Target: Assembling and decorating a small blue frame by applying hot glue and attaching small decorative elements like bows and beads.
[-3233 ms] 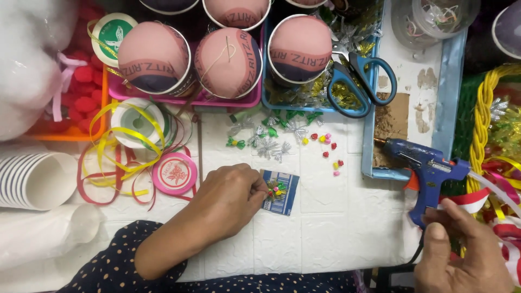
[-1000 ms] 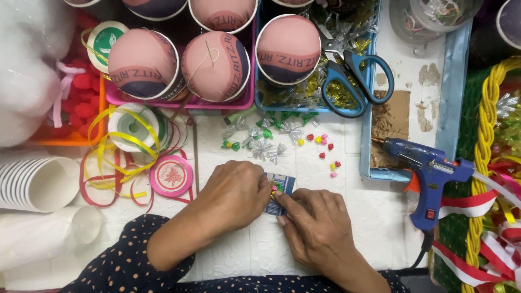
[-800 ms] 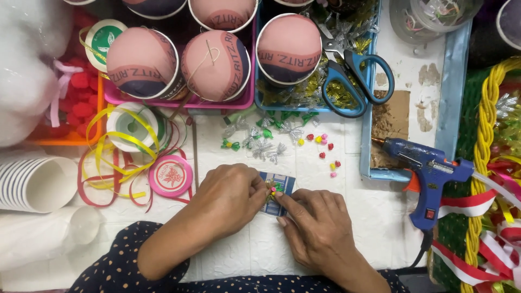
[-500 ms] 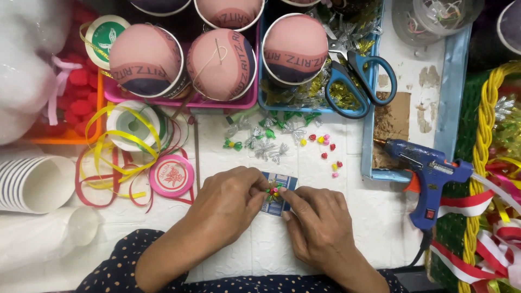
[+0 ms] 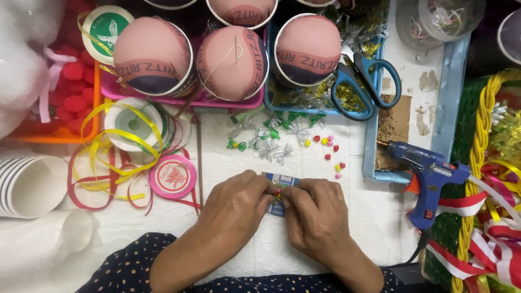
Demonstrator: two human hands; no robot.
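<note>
1. The left hand (image 5: 234,202) and the right hand (image 5: 313,209) meet fingertip to fingertip at the centre of the white work surface (image 5: 228,168).
2. Both hands pinch a tiny red, green and yellow ornament (image 5: 278,192) between thumb and forefinger; each hand is closed on it.
3. The ornament sits at 3 o'clock of the left hand and at 9 o'clock of the right hand, touching both.
4. A small blue card (image 5: 279,182) lies flat directly under the fingertips; its upper edge shows at 12 o'clock of the ornament and a lower corner shows between the hands.
5. Loose small bows and beads (image 5: 282,144) lie scattered at 12 o'clock of the hands, well apart from them.
6. A pink ribbon spool (image 5: 172,176) lies at 9 o'clock of the left hand, near it.
7. A blue glue gun (image 5: 429,173) rests at 3 o'clock of the right hand, well apart.
8. Blue-handled scissors (image 5: 363,87) lie at 1 o'clock, in a blue tray (image 5: 453,81).
</note>
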